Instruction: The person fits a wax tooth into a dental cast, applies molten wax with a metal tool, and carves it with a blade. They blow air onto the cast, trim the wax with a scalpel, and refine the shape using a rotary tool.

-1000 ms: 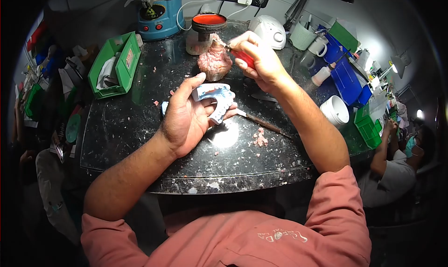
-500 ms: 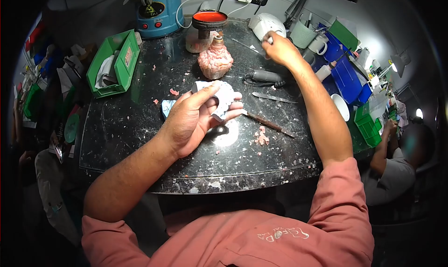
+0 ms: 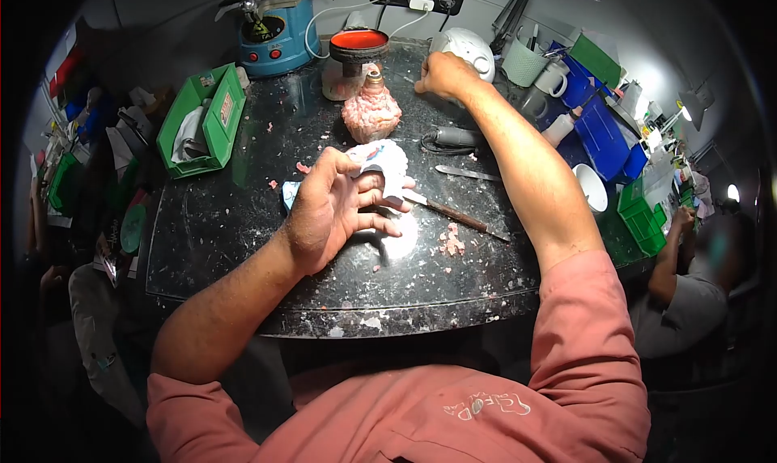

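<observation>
My left hand (image 3: 320,208) holds a white plaster dental cast (image 3: 390,165), curved like an arch, between thumb and fingers above the bench. Blue and pink marks show on its top. At the back of the bench, the fingers of my right hand (image 3: 447,76) are pinched together at a thin tool (image 3: 409,78); most of the tool is hidden behind them. Between the hands stands a spirit burner (image 3: 372,116) coated in lumpy pink wax. A wax knife (image 3: 457,214) with a brown handle lies just right of the cast, and a metal blade (image 3: 467,172) lies beyond it.
A green bin (image 3: 202,123) stands at the left, near a blue machine (image 3: 278,40). Behind the burner is a dish of red wax (image 3: 358,40). A white rounded device (image 3: 468,50), a grey handpiece (image 3: 452,138) and pink wax crumbs (image 3: 452,240) are around. A person (image 3: 688,293) sits at the right.
My right hand has moved left and down from the white device to the thin tool. My left hand has turned the cast, and its lower fingers have moved away from it.
</observation>
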Available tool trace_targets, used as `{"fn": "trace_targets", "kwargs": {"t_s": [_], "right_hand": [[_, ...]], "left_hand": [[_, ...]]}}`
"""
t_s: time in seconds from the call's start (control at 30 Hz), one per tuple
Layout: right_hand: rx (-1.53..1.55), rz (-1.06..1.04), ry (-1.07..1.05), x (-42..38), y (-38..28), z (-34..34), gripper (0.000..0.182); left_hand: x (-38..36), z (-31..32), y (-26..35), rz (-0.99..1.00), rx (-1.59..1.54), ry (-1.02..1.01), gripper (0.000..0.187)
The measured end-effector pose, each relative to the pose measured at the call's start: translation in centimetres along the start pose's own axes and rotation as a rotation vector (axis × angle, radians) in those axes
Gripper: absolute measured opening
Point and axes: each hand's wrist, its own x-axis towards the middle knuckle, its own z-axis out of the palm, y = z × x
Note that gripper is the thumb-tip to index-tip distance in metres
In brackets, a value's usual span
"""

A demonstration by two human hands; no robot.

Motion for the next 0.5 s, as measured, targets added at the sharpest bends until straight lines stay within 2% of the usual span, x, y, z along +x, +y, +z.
{"fn": "trace_targets", "kwargs": {"t_s": [0.07,0.13,0.17,0.2,0.27,0.3,0.33,0.4,0.5], "right_hand": [[-0.032,-0.025,0.009,-1.1,-0.6,-0.9,0.037],[0.227,0.054,0.191,-2.3,-0.3,-2.2,0.029],[0.398,-0.016,0.381,-2.9,-0.1,-2.5,0.031],[0.776,-0.061,0.415,-3.5,0.2,-2.9,0.024],[1.348,-0.161,0.38,-5.3,0.2,-3.7,0.018],[1.488,-0.239,0.331,-6.2,-0.3,-3.9,0.017],[1.489,-0.239,0.331,-6.8,-0.9,-3.9,0.017],[1.481,-0.404,0.297,-7.5,-1.8,-3.8,0.018],[1.353,-0.463,0.291,-7.7,-2.0,-3.6,0.018]], "left_hand": [[-0.1,0.1,-0.1,0.023,0.062,0.0,0.059],[-0.1,0.3,-0.3,0.022,0.118,0.044,0.06],[-0.1,0.2,-0.4,0.052,0.11,0.035,0.056],[-0.1,0.3,-0.4,0.051,0.104,0.034,0.056],[0.0,0.7,-0.2,0.114,0.258,0.083,0.052],[-0.1,0.5,-0.1,0.133,0.24,0.074,0.05],[0.0,0.6,-0.1,0.133,0.241,0.075,0.05],[0.0,0.8,-0.3,0.226,0.367,0.133,0.051],[0.1,0.6,0.0,0.199,0.349,0.134,0.057]]}}
